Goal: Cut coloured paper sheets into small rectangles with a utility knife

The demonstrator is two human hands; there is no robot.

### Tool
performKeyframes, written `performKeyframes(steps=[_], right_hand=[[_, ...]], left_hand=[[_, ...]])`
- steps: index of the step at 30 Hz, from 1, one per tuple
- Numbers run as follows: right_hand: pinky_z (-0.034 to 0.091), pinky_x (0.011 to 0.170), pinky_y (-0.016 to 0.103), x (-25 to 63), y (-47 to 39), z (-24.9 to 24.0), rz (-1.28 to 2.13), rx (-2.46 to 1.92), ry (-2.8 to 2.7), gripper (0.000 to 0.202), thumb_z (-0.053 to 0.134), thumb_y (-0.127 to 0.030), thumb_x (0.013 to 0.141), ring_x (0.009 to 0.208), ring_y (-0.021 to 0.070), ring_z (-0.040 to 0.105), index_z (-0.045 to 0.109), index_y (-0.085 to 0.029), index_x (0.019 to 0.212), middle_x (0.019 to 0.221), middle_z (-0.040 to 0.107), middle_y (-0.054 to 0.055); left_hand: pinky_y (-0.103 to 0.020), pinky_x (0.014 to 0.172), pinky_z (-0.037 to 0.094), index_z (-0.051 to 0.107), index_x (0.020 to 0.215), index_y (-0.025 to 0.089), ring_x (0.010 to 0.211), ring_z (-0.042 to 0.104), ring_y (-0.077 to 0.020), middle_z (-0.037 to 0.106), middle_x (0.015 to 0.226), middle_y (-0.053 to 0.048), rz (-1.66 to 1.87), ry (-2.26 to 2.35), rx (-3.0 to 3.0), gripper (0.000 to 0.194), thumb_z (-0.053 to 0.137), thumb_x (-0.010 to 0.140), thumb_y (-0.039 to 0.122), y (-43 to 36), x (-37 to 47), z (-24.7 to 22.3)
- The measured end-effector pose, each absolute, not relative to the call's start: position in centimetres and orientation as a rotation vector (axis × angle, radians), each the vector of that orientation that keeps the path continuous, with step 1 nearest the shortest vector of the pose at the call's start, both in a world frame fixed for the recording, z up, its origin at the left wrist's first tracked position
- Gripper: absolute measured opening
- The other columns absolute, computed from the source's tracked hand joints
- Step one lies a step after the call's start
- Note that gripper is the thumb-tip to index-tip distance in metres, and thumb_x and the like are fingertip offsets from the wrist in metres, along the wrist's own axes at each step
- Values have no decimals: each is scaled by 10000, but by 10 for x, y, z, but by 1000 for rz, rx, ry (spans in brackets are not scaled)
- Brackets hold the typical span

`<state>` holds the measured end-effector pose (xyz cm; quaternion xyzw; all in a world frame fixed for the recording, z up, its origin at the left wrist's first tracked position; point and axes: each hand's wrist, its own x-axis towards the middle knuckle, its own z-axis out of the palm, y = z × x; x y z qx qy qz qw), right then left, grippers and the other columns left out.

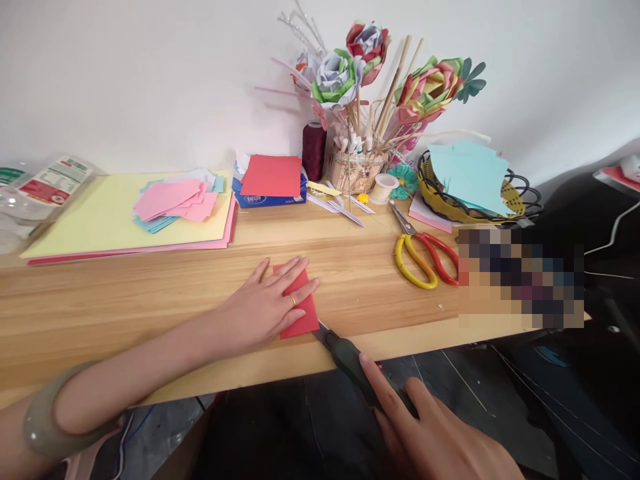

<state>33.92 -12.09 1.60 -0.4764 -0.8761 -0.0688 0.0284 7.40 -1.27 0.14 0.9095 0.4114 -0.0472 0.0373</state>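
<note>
My left hand [273,297] lies flat with fingers spread on a small piece of red paper [304,324], pressing it to the wooden table [175,280] near its front edge. Part of the paper is hidden under the fingers. In my right hand [430,427] is a knife [347,357] with a dark green handle, my index finger stretched along it. Its blade sits at the paper's lower right corner; whether the tip is inside a fold cannot be made out.
Scissors [417,257] with yellow and red handles lie at right. Behind stand a tissue pack [270,199] under red sheets [273,175], a pot [355,170] of paper flowers, and a basket [450,212] of light blue paper. Pink slips [173,199] rest on yellow sheets [90,213] at left.
</note>
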Motion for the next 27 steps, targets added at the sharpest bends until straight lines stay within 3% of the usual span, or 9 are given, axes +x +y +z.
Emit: performKeyframes(steps=[7,11,15,18,23,27], right_hand=[[372,337,188,336,-110,22,-377,-1319,-2769,437,306,-158,926,425,74,529,391,-120,1352,745,582,7],[389,340,199,334,-104,24,-326,-1340,-2770,438,304,-155,928,433,86,547,382,-121,1358,717,565,-11],[412,355,199,333,-99,23,-250,-1345,-2778,468,317,-197,938,456,99,559,315,-135,1401,719,571,-14],[418,359,203,333,-97,23,-273,-1355,-2778,475,336,-203,936,461,103,560,313,-133,1405,707,555,-19],[401,355,209,328,-91,23,-319,-1344,-2777,473,344,-186,929,468,97,561,333,-120,1397,715,537,-18],[385,344,222,322,-84,23,-402,-1359,-2775,460,322,-191,936,448,95,545,339,-124,1391,692,501,-33]], left_hand=[[-567,1084,143,272,1440,205,1410,122,-280,105,1527,-170,-148,1256,2775,493,214,995,410,-12,74,3],[-557,1095,134,241,1448,166,1414,109,-261,104,1527,-156,-156,1268,2783,529,155,995,426,-12,74,0],[-421,1138,135,155,1460,75,1415,119,-212,122,1526,-136,-87,1321,2782,618,159,982,468,-12,73,-8],[-357,1138,153,184,1451,57,1414,116,-203,126,1528,-141,-82,1347,2796,625,190,978,466,-13,73,-13],[-454,1130,149,306,1418,108,1415,56,-280,150,1527,-168,-19,1451,2807,603,254,961,498,-14,74,-13],[-412,1133,165,275,1423,56,1411,112,-260,195,1511,-184,-45,1435,2822,664,207,958,526,-14,73,-11]])
